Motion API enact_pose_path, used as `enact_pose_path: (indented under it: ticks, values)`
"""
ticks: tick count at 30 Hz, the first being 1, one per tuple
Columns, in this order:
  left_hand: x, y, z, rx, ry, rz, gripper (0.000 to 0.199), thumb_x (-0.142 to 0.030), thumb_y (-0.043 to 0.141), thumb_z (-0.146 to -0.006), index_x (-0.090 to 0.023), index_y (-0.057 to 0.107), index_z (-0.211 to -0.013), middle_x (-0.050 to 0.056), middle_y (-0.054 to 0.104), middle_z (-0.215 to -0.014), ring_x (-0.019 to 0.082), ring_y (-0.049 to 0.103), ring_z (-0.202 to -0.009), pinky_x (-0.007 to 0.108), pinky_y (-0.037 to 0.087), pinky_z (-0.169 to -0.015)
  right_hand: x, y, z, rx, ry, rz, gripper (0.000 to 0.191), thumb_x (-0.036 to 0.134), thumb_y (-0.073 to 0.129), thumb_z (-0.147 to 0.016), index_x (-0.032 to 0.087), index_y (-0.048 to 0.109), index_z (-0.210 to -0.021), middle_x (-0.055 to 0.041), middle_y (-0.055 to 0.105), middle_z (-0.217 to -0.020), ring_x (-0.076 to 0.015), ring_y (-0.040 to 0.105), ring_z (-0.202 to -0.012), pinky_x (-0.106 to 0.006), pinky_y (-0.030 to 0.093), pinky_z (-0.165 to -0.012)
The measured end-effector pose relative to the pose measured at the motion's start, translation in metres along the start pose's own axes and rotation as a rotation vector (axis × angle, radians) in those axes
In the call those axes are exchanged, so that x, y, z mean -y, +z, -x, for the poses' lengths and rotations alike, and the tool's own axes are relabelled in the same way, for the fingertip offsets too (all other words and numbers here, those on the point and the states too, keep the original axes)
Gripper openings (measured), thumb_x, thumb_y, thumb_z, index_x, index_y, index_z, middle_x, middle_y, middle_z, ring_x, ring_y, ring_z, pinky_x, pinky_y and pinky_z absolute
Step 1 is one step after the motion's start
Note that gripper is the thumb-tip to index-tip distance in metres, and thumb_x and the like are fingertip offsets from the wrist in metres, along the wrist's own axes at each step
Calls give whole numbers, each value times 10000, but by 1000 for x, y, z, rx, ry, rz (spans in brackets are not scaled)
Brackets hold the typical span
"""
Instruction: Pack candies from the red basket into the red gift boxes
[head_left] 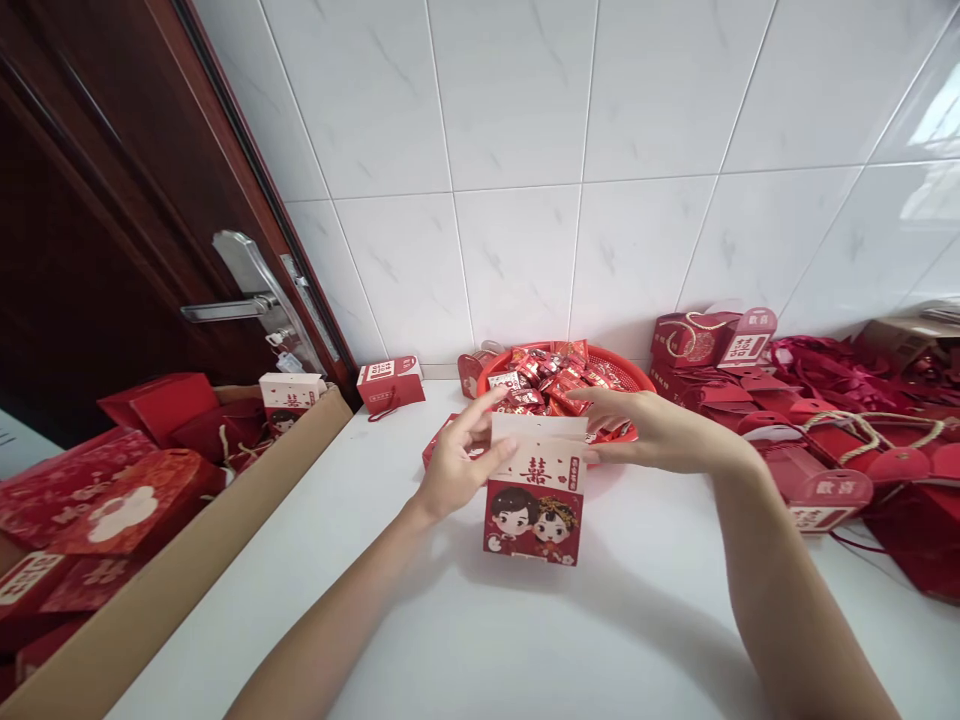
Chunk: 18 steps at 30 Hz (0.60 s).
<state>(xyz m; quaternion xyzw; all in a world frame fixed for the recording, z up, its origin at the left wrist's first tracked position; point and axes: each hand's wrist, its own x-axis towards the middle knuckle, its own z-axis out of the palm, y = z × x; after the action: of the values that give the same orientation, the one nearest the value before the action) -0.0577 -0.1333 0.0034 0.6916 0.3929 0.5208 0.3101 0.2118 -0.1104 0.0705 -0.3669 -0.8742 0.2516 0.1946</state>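
Observation:
A red and cream box [532, 500] with a cartoon couple on its front stands upright on the white table, near the middle. My left hand [463, 457] grips its upper left edge, thumb on the front and fingers behind. On the other side, my right hand [646, 428] is at the upper right edge with thumb and fingers apart; whether its fingertips touch the box is hard to tell. Behind the box sits a red basket [637, 376] full of wrapped candies [555, 375].
A small red box [391, 385] stands near the wall. On the left is a cardboard carton [187, 540] of red boxes beside a door. Piles of red boxes [742, 400] with rope handles cover the right side. Another red box lies partly behind my left hand.

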Motion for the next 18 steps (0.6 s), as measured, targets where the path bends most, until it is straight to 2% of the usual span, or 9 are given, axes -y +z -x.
enact_pose_path:
  ticks: [4, 6, 8, 11, 14, 18]
  values:
    - [-10, -7, -3, -131, 42, 67, 388, -389, 782, -797, -198, 644, -1106, -8, 679, -732, 143, 672, -662, 218, 546, -596, 1, 9, -16, 130, -180, -260, 464, 489, 589, -948, 183, 602, -1296, -89, 730, -1102, -207, 684, -976, -339, 554, -843]
    - [-12, -9, -4, -179, 98, 26, 254, -376, 775, -798, -195, 656, -930, 5, 694, -747, 133, 658, -641, 208, 528, -568, 2, 12, -20, 121, -246, -322, 378, 485, 544, -979, 167, 640, -1161, -74, 710, -1047, -179, 651, -925, -300, 529, -793]
    - [-13, -10, -3, -206, 164, -21, 195, -357, 752, -813, -189, 652, -813, 31, 726, -806, 149, 679, -700, 227, 551, -616, 3, 15, -22, 88, -259, -342, 366, 504, 516, -992, 160, 637, -1014, -43, 663, -923, -149, 593, -821, -268, 481, -705]
    - [-14, -8, -1, -220, 249, -59, 123, -286, 706, -843, -194, 667, -772, 43, 754, -878, 165, 702, -784, 246, 572, -675, 6, 17, -22, 1, -242, -366, 453, 569, 455, -999, 176, 545, -793, 20, 491, -727, -108, 435, -655, -248, 359, -584]
    - [-16, -7, 1, -224, 279, -107, 85, -223, 676, -851, -200, 690, -770, 49, 765, -907, 167, 706, -791, 240, 567, -639, 10, 19, -21, -125, -201, -338, 501, 599, 459, -987, 197, 449, -688, 49, 353, -655, -96, 321, -592, -252, 265, -535]
    - [-18, -6, 2, -179, 318, -110, 63, -221, 705, -811, -196, 715, -754, 71, 764, -883, 185, 709, -772, 250, 573, -587, 17, 18, -19, -185, -171, -245, 438, 558, 531, -968, 177, 569, -755, 25, 480, -665, -109, 412, -620, -253, 314, -559]
